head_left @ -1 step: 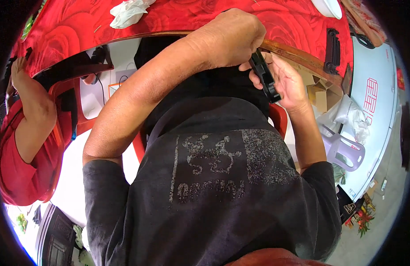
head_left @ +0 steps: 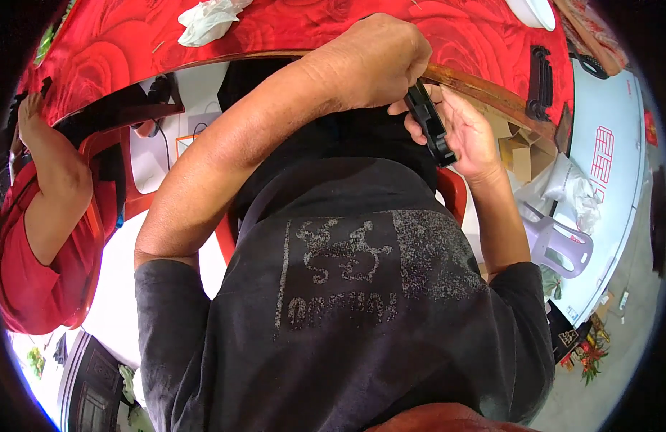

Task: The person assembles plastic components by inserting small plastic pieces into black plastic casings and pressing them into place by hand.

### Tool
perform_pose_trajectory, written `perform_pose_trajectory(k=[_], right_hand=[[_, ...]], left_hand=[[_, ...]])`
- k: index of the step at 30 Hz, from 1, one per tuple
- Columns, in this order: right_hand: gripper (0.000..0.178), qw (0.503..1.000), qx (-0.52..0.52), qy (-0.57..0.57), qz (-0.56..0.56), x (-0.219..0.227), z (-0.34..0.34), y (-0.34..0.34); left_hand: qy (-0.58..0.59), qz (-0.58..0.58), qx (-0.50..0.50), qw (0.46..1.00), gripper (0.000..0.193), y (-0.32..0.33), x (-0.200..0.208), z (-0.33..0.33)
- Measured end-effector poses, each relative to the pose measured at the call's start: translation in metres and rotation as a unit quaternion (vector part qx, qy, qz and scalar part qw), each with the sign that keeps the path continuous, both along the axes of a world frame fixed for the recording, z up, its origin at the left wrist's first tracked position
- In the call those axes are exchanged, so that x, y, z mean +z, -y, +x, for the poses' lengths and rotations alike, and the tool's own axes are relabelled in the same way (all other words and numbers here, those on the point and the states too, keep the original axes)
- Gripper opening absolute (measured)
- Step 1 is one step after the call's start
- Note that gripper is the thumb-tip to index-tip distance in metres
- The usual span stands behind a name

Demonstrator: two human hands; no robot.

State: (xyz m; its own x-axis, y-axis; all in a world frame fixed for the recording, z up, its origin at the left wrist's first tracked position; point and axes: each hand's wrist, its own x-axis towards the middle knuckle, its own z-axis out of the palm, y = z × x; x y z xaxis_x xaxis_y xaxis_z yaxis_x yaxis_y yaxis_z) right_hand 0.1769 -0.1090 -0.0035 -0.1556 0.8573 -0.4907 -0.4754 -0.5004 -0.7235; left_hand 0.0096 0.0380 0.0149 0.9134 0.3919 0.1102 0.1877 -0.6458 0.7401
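Black part (head_left: 432, 126), one: long, narrow, seemingly plastic with a hollowed face; located right of centre at the table's near edge, tilted, its far end leaning left and its near end against the heel of the right hand. Right hand (head_left: 468, 135): palm turned up, fingers loosely curled behind and around the part, tips showing at its left side, cradling it. Left hand (head_left: 387, 61): fist-like, fingers bent, set at the part's far end; fingertips hidden, so whether they pinch the part or a smaller piece cannot be told. Change noted: none discernible; hands, part and surroundings match the earlier frame, so the handling appears to stand at the same point. Beyond: table (head_left: 484, 43), red rose-patterned cover, wooden edge; second black piece (head_left: 540, 83), lying at its right end; white bowl (head_left: 538, 13), far right, partly out of view; crumpled white sheet (head_left: 210, 21), far left. Right, below table level: opened cardboard box (head_left: 531, 155); pale purple plastic stool (head_left: 567, 248). Left: co-worker's arm (head_left: 59, 187), red sleeve.
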Motion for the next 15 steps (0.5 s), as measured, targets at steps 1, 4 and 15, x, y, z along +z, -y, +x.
perform_pose_trajectory(k=[1, 4, 15], right_hand=[[0.049, 1.0, -0.001, 0.0, -0.002, 0.0006, -0.0002, -0.0008], [0.05, 1.0, -0.007, 0.001, -0.008, 0.0014, -0.0006, -0.0015], [0.048, 1.0, -0.008, 0.008, -0.013, 0.0048, -0.0052, -0.0037]], left_hand=[[0.012, -0.014, 0.004, 1.0, 0.006, -0.0005, -0.0041, 0.001], [0.025, -0.022, 0.013, 0.999, 0.004, -0.0005, -0.0069, 0.0029], [0.003, 0.032, 0.024, 0.999, 0.008, 0.0024, -0.0027, 0.0043]])
